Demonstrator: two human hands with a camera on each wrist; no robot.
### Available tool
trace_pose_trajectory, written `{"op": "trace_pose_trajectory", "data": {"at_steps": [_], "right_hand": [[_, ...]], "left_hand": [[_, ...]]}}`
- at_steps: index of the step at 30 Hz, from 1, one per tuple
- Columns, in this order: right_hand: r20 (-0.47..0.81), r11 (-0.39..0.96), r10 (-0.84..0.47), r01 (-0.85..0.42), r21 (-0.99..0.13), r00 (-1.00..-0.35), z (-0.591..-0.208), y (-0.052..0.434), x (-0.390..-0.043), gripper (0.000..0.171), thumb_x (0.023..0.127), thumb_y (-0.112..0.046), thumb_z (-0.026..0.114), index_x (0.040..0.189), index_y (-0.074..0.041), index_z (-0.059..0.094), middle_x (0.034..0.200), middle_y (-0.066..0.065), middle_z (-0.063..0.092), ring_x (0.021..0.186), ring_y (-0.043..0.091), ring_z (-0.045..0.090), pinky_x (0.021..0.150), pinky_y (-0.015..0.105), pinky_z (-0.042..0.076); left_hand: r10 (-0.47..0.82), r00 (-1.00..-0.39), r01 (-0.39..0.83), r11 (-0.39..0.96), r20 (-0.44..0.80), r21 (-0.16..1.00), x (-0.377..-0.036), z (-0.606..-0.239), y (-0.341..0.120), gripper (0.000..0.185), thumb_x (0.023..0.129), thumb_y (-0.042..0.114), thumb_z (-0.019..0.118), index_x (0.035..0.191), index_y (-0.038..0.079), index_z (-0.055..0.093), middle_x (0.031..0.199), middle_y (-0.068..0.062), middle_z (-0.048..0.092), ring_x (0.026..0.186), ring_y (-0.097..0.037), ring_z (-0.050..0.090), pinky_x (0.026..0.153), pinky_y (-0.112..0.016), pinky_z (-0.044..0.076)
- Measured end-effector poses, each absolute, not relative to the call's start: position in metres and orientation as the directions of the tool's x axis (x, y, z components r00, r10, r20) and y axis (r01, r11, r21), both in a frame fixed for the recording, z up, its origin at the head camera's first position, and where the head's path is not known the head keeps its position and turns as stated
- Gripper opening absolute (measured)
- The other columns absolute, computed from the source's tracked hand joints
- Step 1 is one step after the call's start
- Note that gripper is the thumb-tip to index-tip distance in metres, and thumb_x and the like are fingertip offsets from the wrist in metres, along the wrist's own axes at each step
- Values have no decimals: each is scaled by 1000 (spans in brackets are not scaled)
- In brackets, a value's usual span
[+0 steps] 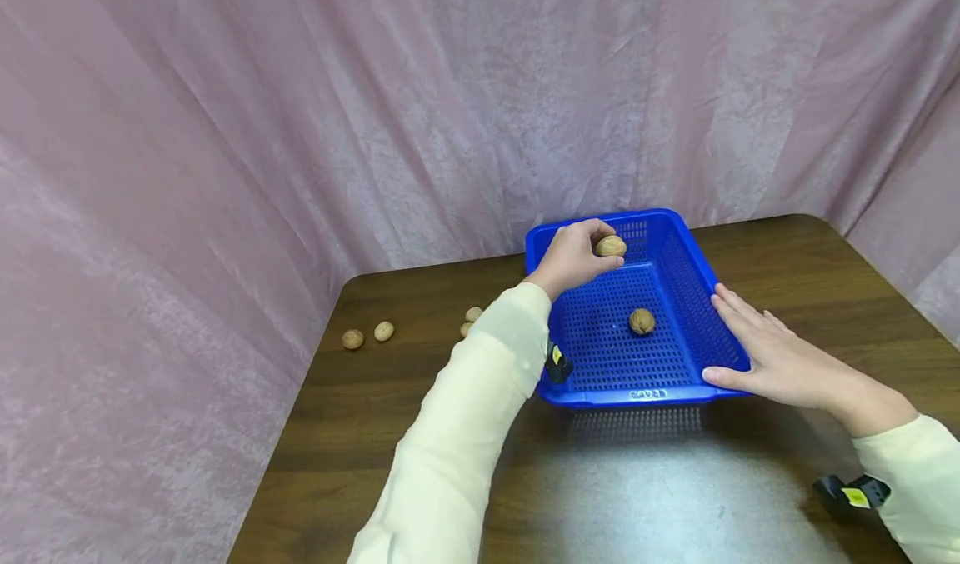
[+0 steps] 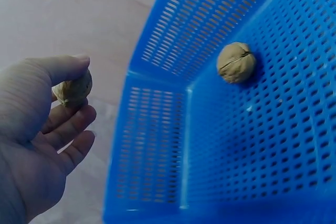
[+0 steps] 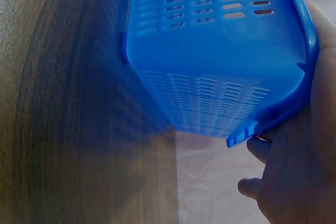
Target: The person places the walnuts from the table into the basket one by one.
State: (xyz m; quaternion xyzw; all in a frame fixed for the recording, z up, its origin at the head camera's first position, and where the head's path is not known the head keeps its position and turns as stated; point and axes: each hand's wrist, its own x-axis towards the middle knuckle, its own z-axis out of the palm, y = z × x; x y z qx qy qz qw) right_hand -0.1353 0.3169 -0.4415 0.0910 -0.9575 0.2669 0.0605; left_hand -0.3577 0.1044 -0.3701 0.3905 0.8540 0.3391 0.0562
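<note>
Walnut above the blue basket, pinched by your left hand; your straight-fingered right hand touches the basket. Placing seems underway; the next move likely calls for release.

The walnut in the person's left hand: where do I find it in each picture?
Head: the walnut is right of centre, pinched in the left hand.
Left wrist: at the left, between thumb and fingers.
Right wrist: not in it.
Shared landmark: the blue basket, which shows in all three.
</note>
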Motion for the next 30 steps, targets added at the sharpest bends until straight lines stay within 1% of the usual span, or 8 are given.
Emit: {"op": "trace_pose_trajectory", "data": {"at_steps": [6, 11, 16, 20, 23, 27, 29, 30], "right_hand": [[146, 843, -141, -196, -501, -979, -440, 315, -132, 100, 85, -43, 70, 153, -1, 11, 160, 14, 2, 145, 38, 7, 112, 60, 2], [126, 839, -140, -185, -511, -982, -439, 311, -130, 100, 85, -44, 70, 154, -2, 10, 161, 13, 1, 145, 38, 6, 113, 59, 1], [123, 841, -140, -184, -509, -982, -437, 311, -129, 100, 85, -44, 70, 154, -3, 10, 161, 12, 1, 145, 39, 7, 112, 61, 3], [125, 842, -144, -188, -505, -982, -436, 311, -127, 101, 85, -44, 70, 154, -3, 9, 161, 13, 0, 145, 37, 4, 113, 59, 0], [130, 845, -147, -193, -499, -981, -437, 310, -125, 101, 85, -44, 70, 154, -2, 9, 160, 14, 1, 146, 36, 3, 113, 57, -2], [154, 851, -149, -206, -483, -977, -439, 311, -123, 100, 84, -43, 71, 153, -1, 12, 160, 15, 3, 146, 33, 3, 115, 51, -4], [166, 853, -149, -212, -478, -975, -440, 311, -122, 100, 84, -43, 71, 153, -1, 12, 160, 15, 4, 146, 30, 2, 115, 48, -6], [169, 854, -149, -213, -475, -974, -441, 311, -122, 100, 84, -43, 71, 153, -1, 12, 160, 14, 4, 146, 29, 2, 115, 48, -6]], "left_hand": [[663, -742, 561, 528, 103, 638, -366, -393, 120, 38, 81, 29, 79, 115, 20, 65, 93, 10, 65, 81, -4, 59, 71, -19, 47], [654, -756, 521, 568, 35, 637, -365, -408, 117, 41, 82, 26, 78, 120, 21, 64, 97, 10, 65, 85, -4, 59, 74, -21, 48], [671, -741, 530, 596, -12, 603, -365, -422, 115, 41, 82, 24, 79, 120, 22, 64, 99, 11, 64, 89, -5, 59, 77, -20, 47], [696, -717, 568, 612, -34, 551, -364, -431, 116, 41, 81, 24, 79, 119, 21, 65, 107, 9, 65, 94, -6, 58, 79, -20, 46], [704, -705, 574, 639, -88, 512, -361, -438, 116, 42, 81, 25, 79, 120, 22, 65, 113, 8, 64, 95, -7, 58, 78, -20, 47], [710, -688, 597, 672, -151, 438, -359, -444, 116, 40, 80, 29, 80, 118, 24, 66, 107, 9, 64, 92, -8, 57, 78, -22, 47], [719, -676, 624, 675, -163, 394, -359, -446, 116, 40, 79, 31, 81, 116, 24, 67, 100, 10, 64, 93, -9, 56, 81, -23, 45], [728, -666, 642, 671, -164, 370, -359, -446, 115, 39, 79, 31, 81, 114, 24, 68, 97, 11, 64, 93, -9, 56, 87, -24, 44]]}}
